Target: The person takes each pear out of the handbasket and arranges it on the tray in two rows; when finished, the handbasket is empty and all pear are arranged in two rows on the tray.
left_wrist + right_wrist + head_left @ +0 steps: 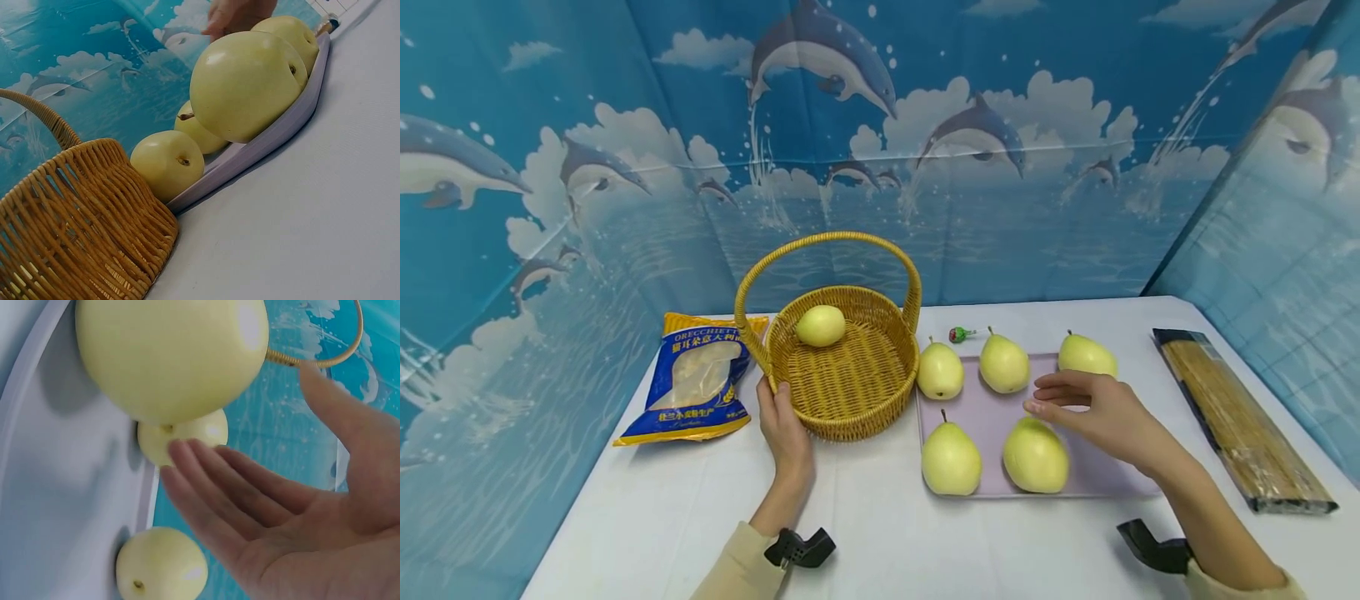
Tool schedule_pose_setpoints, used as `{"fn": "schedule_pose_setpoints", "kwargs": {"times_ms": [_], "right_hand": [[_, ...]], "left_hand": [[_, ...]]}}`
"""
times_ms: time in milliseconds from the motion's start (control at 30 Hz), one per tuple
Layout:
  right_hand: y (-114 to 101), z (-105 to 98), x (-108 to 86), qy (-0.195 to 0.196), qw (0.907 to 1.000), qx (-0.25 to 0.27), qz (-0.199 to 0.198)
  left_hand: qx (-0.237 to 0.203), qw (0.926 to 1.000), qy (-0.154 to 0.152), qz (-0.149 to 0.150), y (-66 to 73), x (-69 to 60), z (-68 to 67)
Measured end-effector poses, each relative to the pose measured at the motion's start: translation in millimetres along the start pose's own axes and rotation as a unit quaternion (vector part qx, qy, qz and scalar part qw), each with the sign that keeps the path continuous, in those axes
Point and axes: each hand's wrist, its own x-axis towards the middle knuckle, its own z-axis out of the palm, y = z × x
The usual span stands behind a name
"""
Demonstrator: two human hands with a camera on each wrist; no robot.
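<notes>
In the head view my left hand holds the left side of a wicker basket, near the foot of its handle; its fingertips are partly hidden there. Inside the basket lies one pale green pear. Over a lilac tray hovers my right hand, fingers extended and thumb apart, holding nothing. Just below its fingertips sits the front right pear. More pears stand on the tray: a front left pear, a back left pear, a back middle pear and a back right pear.
A blue and yellow pasta bag lies left of the basket. Right of the tray is a long pack of thin brown sticks. A small red and green item lies behind the tray. A dolphin-print curtain encloses the white table.
</notes>
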Motion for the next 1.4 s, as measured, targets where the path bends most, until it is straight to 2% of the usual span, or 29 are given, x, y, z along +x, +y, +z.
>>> {"fn": "schedule_pose_setpoints", "kwargs": {"times_ms": [200,333,433,667,800,967,1167,1300,1400], "right_hand": [[-10.5,11.7,4.8,0.04,0.9984,0.019,-0.035],[-24.8,14.8,8.2,0.051,0.996,0.027,-0.068],[-42.8,13.9,11.9,0.041,0.995,0.023,-0.089],[-91.9,23.8,30.7,-0.003,0.9888,0.005,-0.149],[-111.1,39.1,52.9,-0.022,0.9834,0.037,-0.176],[-135.4,59.9,82.7,-0.036,0.9799,0.059,-0.187],[-154.9,83.1,112.1,-0.051,0.9805,0.035,-0.186],[-166.6,88.7,129.8,-0.062,0.9815,0.029,-0.179],[-176.8,91.7,142.6,-0.057,0.9844,0.047,-0.16]], "left_hand": [[0.003,1.0,0.006,-0.005,0.8,2.8,-6.8],[-0.013,0.9999,-0.001,-0.005,1.4,2.1,-4.4],[-0.021,0.9997,-0.011,-0.004,-0.1,0.0,1.5],[-0.02,0.9997,-0.009,-0.006,-3.1,-4.8,9.6],[-0.009,1.0,-0.001,-0.001,-2.9,-2.1,6.0],[-0.003,1.0,0.0,0.001,-1.1,2.7,-1.3],[0.006,0.9999,0.0,-0.01,-3.5,-1.1,-4.4],[-0.005,0.9999,-0.008,-0.007,-3.5,-1.7,-2.5],[-0.007,1.0,-0.005,-0.002,-0.8,-1.3,0.4]]}}
